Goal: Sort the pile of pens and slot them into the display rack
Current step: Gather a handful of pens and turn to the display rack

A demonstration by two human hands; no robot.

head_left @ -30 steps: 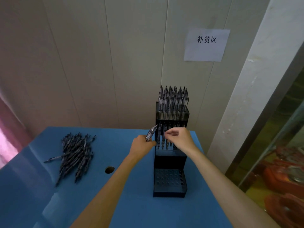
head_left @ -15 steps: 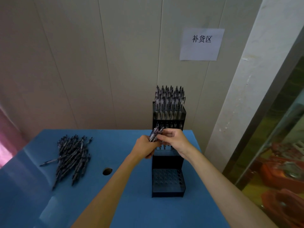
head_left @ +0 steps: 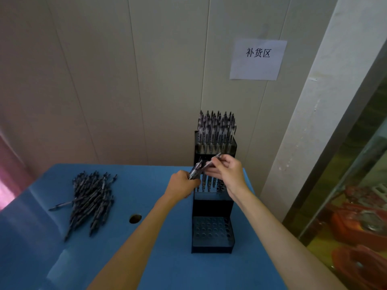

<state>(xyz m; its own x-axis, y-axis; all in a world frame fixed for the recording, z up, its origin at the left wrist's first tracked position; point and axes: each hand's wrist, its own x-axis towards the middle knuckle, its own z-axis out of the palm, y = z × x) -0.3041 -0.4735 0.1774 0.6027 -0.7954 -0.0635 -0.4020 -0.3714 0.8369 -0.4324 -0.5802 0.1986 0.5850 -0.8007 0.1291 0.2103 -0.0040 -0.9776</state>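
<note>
We see a tall black three-tier plastic display rack [head_left: 212,208] standing on a blue table [head_left: 146,258], against the pale panelled wall [head_left: 125,80]. Its top tier is packed with upright dark pens [head_left: 216,128]; the middle tier holds a few pens [head_left: 209,184] in its rear holes; the bottom tier's grid of holes shows bare. In front of the rack's middle tier, our left hand [head_left: 182,186] is curled round a small bundle of dark pens [head_left: 194,172], their ends slanting up toward the rack. Our right hand [head_left: 227,174] pinches a single dark pen [head_left: 212,162] between thumb and fingertips; the pen lies tilted, its lower end beside the bundle. Well to the left of the rack a loose pile of dark pens [head_left: 90,200] lies on the table, and a round hole [head_left: 135,218] in the tabletop sits between pile and rack. On the wall above the rack hangs a white paper sign [head_left: 258,59] with black characters.
</note>
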